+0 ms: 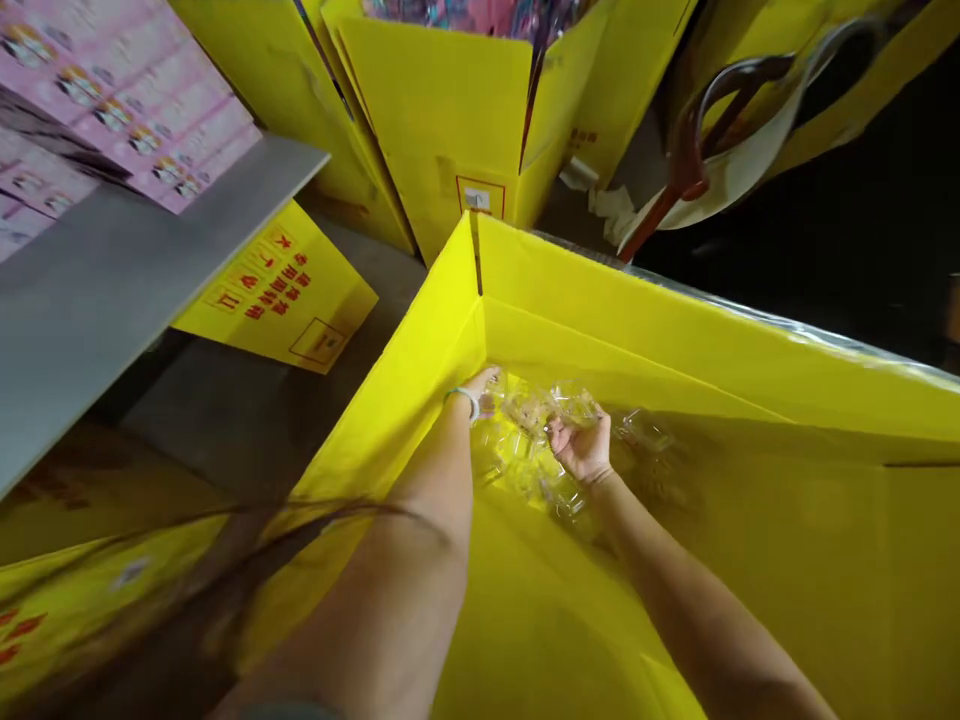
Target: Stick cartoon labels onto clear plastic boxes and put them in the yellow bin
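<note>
Both my arms reach down into a deep yellow box (555, 620). Clear plastic pieces (517, 450), like small moulded packaging, lie in a loose pile at its bottom. My right hand (585, 445) has its fingers curled on one of the clear plastic pieces (574, 402) at the top of the pile. Close to the box's far corner is my left hand (484, 385), with a bracelet (469, 398) at the wrist. It is among the clear pieces at the left, and its fingers are mostly hidden.
Pink printed boxes (142, 95) are stacked on a grey table (97, 300) at the left. More yellow boxes (442, 110) stand beyond, one filled with colourful items. A reddish-brown handle with a pale strap (675, 185) juts in at the upper right. Blurred hair strands cross the lower left.
</note>
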Available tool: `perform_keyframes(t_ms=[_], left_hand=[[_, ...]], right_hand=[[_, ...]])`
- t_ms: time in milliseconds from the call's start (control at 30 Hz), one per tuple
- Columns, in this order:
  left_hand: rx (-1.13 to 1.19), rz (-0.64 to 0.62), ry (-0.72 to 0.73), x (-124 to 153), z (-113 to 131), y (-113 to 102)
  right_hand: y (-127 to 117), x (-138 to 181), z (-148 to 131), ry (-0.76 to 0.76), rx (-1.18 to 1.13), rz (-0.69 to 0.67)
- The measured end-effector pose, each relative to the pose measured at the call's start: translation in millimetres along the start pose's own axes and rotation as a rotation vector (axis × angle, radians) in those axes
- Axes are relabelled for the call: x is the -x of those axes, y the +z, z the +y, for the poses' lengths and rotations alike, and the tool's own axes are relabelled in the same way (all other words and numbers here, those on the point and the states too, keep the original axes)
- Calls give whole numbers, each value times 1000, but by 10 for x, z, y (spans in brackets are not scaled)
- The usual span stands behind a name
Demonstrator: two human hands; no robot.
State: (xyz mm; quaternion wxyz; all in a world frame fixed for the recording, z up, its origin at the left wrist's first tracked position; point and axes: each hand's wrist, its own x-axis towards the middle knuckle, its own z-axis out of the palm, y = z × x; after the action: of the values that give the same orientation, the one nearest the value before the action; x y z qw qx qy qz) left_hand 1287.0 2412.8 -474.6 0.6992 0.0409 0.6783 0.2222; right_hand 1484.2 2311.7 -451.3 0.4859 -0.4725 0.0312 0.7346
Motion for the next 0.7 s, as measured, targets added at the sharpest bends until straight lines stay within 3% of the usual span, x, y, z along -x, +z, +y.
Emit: perform_keyframes(t_ms=[133,333,500,700], left_hand=[[212,-113,-81,-277,-349,-174],[528,-273,-90,-420,-855,-338],[613,-123,-95,-674,-1120,-441],[558,53,-102,-1027,-1147,-406]], right_hand=[[-249,-417,293,21,-23,25],[-529,-710,696,106,9,32],[-590,-889,828,161,77,54],[-410,-1238,937,155,231,85]])
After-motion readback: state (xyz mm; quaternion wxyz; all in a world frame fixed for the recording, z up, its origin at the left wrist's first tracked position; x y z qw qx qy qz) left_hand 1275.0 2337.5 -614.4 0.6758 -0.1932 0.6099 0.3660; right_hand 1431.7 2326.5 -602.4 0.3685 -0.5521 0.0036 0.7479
